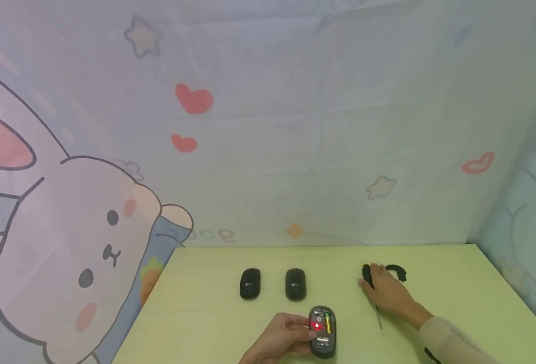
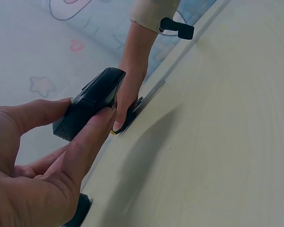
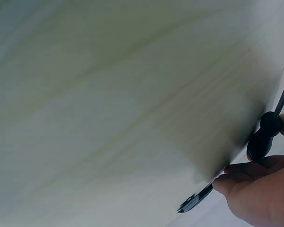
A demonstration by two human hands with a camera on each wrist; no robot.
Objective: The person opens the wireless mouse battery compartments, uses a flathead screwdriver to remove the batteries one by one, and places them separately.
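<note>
The left hand (image 1: 282, 336) is pinching an upturned computer mouse (image 1: 321, 332), label (image 1: 323, 344) illegible, well in from the tabletop's (image 1: 195, 313) back edge; nearer that edge, the right hand (image 1: 389, 292) is touching a screwdriver (image 1: 366, 274), grip unclear.

A: Left hand (image 1: 279, 334)?
B: Grips upturned computer mouse (image 1: 323, 348); battery (image 1: 328, 323) seated, red light (image 1: 317, 326) lit.
A: Right hand (image 1: 389, 294)?
B: Over screwdriver (image 1: 367, 275), curved black piece (image 1: 398, 270) just beside.
A: Beyond?
B: Left black mouse (image 1: 250, 283), right black mouse (image 1: 296, 284), apart on table (image 1: 195, 313).

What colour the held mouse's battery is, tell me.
Battery: gold and green, clearest in the head view.
</note>
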